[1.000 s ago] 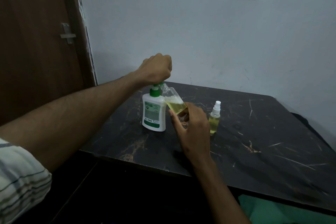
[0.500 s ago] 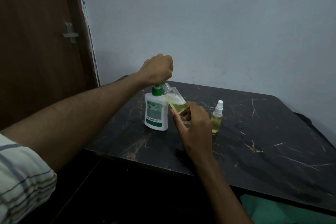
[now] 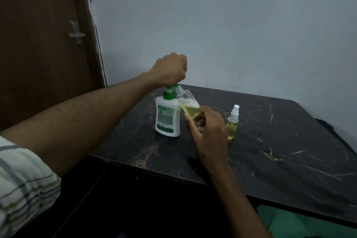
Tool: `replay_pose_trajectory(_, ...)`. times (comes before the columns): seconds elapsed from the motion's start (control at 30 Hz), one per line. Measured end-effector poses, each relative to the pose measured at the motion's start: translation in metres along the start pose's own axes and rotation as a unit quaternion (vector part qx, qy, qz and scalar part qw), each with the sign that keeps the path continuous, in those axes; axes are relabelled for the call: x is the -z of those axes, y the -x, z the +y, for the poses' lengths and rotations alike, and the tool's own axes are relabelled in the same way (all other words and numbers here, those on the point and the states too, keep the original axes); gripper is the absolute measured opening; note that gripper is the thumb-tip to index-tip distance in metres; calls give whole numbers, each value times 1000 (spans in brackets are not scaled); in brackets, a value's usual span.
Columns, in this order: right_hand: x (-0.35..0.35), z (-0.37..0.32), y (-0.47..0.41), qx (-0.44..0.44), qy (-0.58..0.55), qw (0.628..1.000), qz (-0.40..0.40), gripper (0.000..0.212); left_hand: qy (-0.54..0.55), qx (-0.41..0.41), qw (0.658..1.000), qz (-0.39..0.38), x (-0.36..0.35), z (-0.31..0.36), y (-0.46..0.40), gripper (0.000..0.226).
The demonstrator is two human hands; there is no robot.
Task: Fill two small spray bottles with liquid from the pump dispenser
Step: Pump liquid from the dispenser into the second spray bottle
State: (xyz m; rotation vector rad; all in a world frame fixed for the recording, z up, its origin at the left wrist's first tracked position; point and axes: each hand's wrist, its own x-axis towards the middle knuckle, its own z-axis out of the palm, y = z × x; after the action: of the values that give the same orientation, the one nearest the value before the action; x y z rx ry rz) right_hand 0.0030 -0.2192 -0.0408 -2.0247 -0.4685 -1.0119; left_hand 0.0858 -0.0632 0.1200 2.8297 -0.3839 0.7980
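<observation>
One head-worn wide-angle view looks forward and down from above the near edge of the dark marble table, facing the pale wall behind it; the table sits within arm's reach, a brown door left of it

The scene is dimly and evenly lit, with a cool bluish cast. The wall is shaded in its left corner. Straight lines are bowed near the edges (wide-angle lens). Fine detail is softened throughout.
</observation>
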Motion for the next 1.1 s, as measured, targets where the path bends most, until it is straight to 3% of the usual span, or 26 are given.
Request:
replay_pose_trajectory(0.53,-1,0,0,-1,-4,1000,-2,32,16,11,1000,2,-6,-5,2,28)
replay_pose_trajectory(0.77,-1,1,-1,-5,-7,1000,-4,33,10,13,1000,4,-6,-5,0,16)
replay_pose_trajectory(1.1,-2,2,-1,6,-1,1000,-2,35,9,2,1000,-2,-3,-4,-2,27)
